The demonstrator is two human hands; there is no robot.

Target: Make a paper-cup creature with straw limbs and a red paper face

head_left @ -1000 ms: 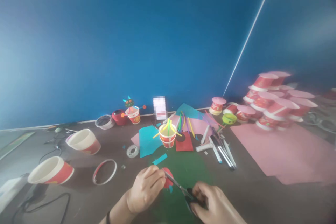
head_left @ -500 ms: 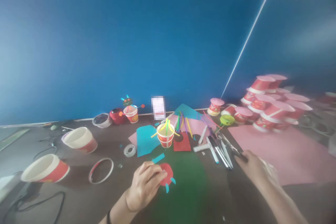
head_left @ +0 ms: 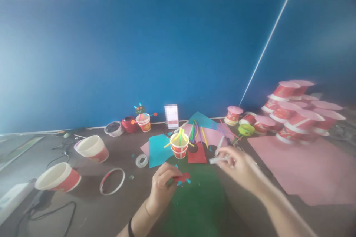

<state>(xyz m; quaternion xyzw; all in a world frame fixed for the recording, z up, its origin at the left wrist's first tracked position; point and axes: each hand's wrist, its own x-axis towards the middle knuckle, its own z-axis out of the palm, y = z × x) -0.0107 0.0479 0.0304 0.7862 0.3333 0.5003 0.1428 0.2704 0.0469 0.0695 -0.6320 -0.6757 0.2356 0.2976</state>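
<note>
My left hand [head_left: 163, 183] pinches a red paper disc [head_left: 183, 177] above the green sheet [head_left: 198, 203]. Small blue paper pieces [head_left: 188, 181] stick out from the disc's near edge, and the disc is tilted almost edge-on. Further right, my right hand [head_left: 239, 163] has its fingers curled round the right end of a white tube [head_left: 215, 160] on the table. That hand covers most of the pens there. Just beyond my left hand stands a red and white paper cup [head_left: 179, 152] with yellow and green strips on it.
Two large paper cups [head_left: 73, 178] lie tilted at left, near a white ring [head_left: 100, 187] and a tape roll [head_left: 141, 160]. Stacked red cups with pink tops [head_left: 304, 120] stand at right behind a pink sheet [head_left: 300, 170]. A blue panel [head_left: 167, 52] closes off the back.
My right hand has left the dark-handled tool on the right and moved left to the white tube. The red disc in my left hand has tipped from face-up to nearly edge-on.
</note>
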